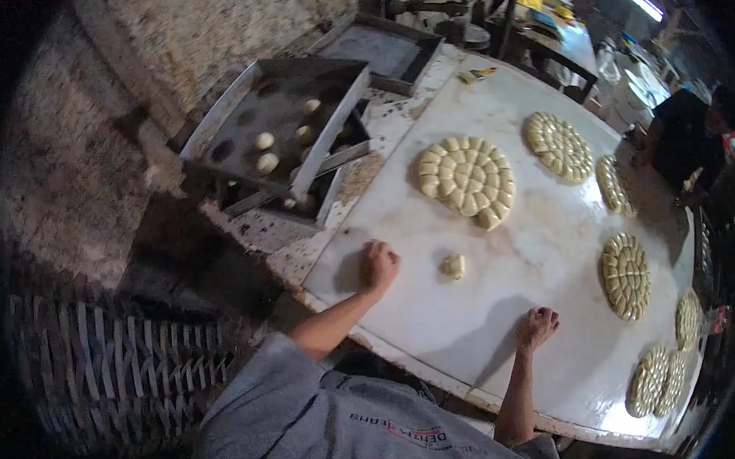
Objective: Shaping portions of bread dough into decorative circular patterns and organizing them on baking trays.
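Observation:
My left hand (381, 266) is closed, fingers curled down on the white marble-like table (483, 257) near its left edge. My right hand (538, 327) is also curled closed, low over the table on the right of my body. Whatever lies under either palm is hidden. Between the two hands, a little farther off, sits a small lump of pale dough (453, 266), touched by neither. Beyond it lies a round slab of cut dough pieces (467, 179) arranged in rings, with one piece jutting at its near side.
More dough rounds (559, 146) lie along the table's far and right sides. At the left, a metal-sided tray (252, 124) holds several dough balls (267, 162); another tray (376, 49) stands behind. A yellow-handled scraper (477, 74) rests at the far corner. A co-worker (687, 137) is across the table.

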Tool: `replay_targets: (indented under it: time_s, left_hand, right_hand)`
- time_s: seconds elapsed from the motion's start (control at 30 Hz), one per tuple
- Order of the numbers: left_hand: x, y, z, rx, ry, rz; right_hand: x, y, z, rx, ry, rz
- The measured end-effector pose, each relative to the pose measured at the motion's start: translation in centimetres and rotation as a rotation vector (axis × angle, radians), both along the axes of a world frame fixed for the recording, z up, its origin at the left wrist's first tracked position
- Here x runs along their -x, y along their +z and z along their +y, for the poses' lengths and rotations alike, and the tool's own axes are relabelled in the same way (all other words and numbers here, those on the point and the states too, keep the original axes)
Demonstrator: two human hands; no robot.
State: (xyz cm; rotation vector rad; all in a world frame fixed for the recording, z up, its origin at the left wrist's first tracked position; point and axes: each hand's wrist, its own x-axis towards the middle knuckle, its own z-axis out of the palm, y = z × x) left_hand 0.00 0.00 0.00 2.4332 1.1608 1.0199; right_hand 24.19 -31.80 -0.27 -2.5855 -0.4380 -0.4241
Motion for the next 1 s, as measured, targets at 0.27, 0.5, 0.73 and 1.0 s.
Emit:
replay_targets:
  time_s: [0.27,0.5,0.73,1.0]
  left_hand:
    - [11.9,-1.7,-0.3,-0.087,-0.267,0.004]
    - [11.7,5.1,1.1,0.321,-0.628,0.441]
    - [21.1,19.7,19.2,1.204,-1.420,0.168]
    - [26.9,23.4,34.0,0.259,-0.415,0.076]
  right_hand:
    - [7.4,1.2,-2.4,0.062,0.344,-0.109]
    - [7.3,2.4,2.0,0.223,-0.260,0.004]
    - [12.8,6.3,8.2,0.008,-0.228,0.511]
    - [26.5,31.5,43.9,-0.825,0.855,0.542]
